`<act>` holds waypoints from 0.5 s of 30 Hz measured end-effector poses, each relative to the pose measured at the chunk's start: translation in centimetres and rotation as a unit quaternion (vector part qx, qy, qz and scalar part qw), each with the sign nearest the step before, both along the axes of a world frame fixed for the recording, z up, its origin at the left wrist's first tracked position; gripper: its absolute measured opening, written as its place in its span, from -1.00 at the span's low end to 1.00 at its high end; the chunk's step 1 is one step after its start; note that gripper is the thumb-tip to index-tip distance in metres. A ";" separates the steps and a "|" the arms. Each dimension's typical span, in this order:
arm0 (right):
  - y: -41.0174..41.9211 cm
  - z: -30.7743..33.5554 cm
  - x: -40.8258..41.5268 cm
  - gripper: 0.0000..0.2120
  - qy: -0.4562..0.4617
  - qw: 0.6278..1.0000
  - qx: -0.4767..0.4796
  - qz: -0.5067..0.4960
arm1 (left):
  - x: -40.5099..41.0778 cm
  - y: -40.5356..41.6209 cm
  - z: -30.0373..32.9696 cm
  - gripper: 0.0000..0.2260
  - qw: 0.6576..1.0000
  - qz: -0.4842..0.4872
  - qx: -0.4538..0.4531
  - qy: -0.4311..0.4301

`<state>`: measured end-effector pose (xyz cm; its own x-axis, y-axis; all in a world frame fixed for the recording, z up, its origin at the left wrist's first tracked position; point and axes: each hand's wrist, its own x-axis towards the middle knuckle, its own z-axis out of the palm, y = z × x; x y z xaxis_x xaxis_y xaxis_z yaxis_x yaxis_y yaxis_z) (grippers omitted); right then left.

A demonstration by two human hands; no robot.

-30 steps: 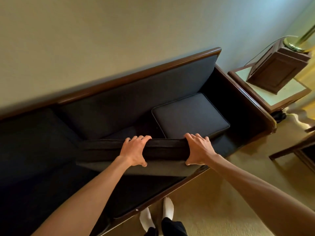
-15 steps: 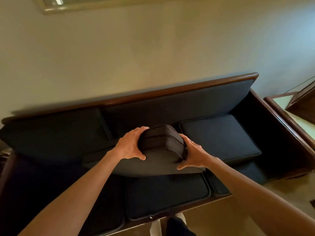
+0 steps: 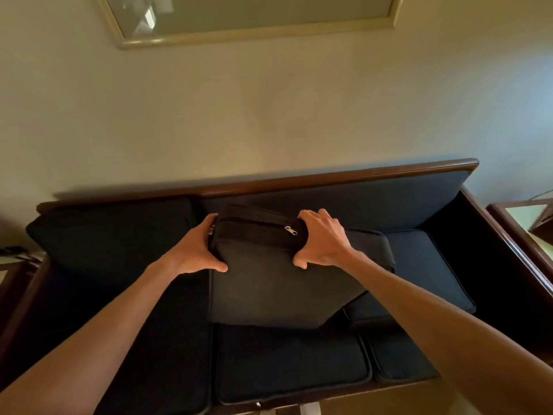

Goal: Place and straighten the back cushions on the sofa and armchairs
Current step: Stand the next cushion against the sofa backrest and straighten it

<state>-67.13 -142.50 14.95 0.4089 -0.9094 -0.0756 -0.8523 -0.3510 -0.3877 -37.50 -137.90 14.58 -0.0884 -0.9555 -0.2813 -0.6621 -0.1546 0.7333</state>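
A dark back cushion (image 3: 269,283) is being gripped at its zippered top edge by the left hand (image 3: 196,250) and the right hand (image 3: 321,241), fingers curled round it, over the sofa (image 3: 359,202) middle seat, against the backrest.

Sofa (image 3: 344,170) middle back slot: bare backrest (image 3: 374,199) exposed behind held cushion (image 3: 269,283), open from above. Left slot taken by upright cushion (image 3: 110,232), touching left hand (image 3: 194,253). Right: flat cushion (image 3: 425,265) lies on seat, armrest (image 3: 508,244) walls that side.
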 end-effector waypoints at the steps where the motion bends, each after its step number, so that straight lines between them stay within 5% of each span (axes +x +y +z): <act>1: 0.1 -1.0 0.4 -0.20 0.031 0.999 0.008 0.019 | -0.5 0.3 -0.5 -0.08 1.000 -0.009 0.002 -0.012; 8: 0.8 -5.1 0.0 0.04 0.127 0.982 0.006 0.137 | -2.8 0.1 -3.0 -0.03 0.951 -0.108 0.057 -0.286; 15: -1.8 -5.2 -8.9 0.13 0.149 0.983 0.006 0.105 | -9.4 -2.2 -2.9 0.09 0.918 -0.138 0.023 -0.370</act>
